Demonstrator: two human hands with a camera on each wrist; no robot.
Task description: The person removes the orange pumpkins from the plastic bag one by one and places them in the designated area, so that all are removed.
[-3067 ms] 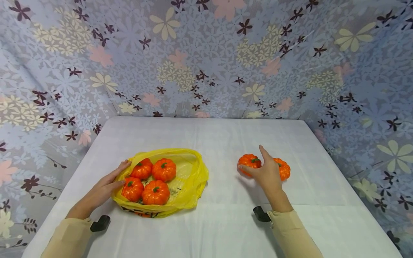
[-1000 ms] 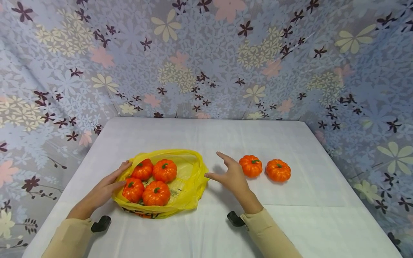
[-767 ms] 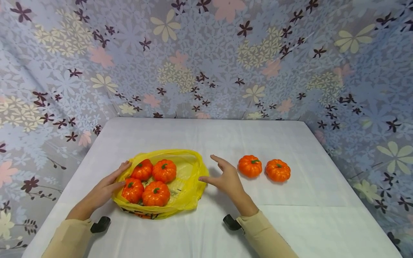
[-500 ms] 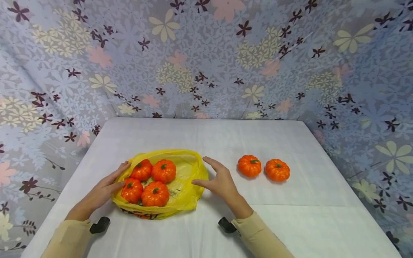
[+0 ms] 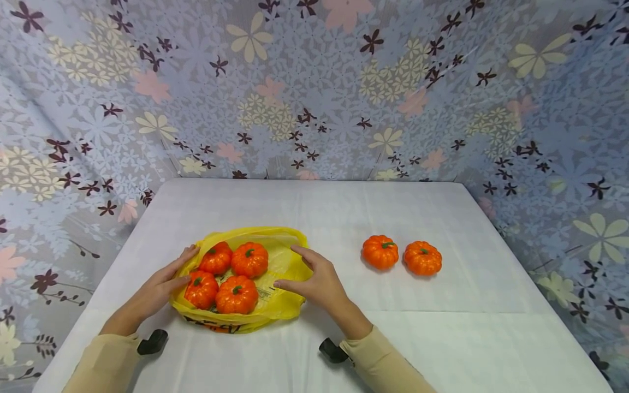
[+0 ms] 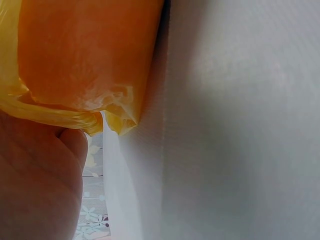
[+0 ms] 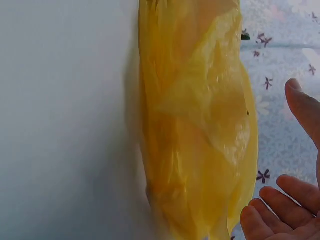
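A yellow plastic bag (image 5: 281,259) lies spread open on the table, with several small orange pumpkins (image 5: 237,295) inside, grouped toward its left side. My left hand (image 5: 153,289) rests along the bag's left edge, fingers extended and thumb apart. In the left wrist view, the bag's side (image 6: 90,55) bulges orange close to the palm. My right hand (image 5: 321,284) hovers over the bag's right side, thumb and fingers spread apart and holding nothing. From the right wrist, the bag (image 7: 195,120) stands beside the spread fingers (image 7: 287,205) of that hand.
Two more orange pumpkins, one on the left (image 5: 380,252) and one on the right (image 5: 422,258), sit side by side to the right of the bag. A white cloth covers the table (image 5: 442,338). Flowered fabric (image 5: 314,87) hangs behind and at both sides.
My right hand has moved left from beside the two pumpkins on the table to over the bag's right side. My left hand, the bag and all the pumpkins have stayed put.
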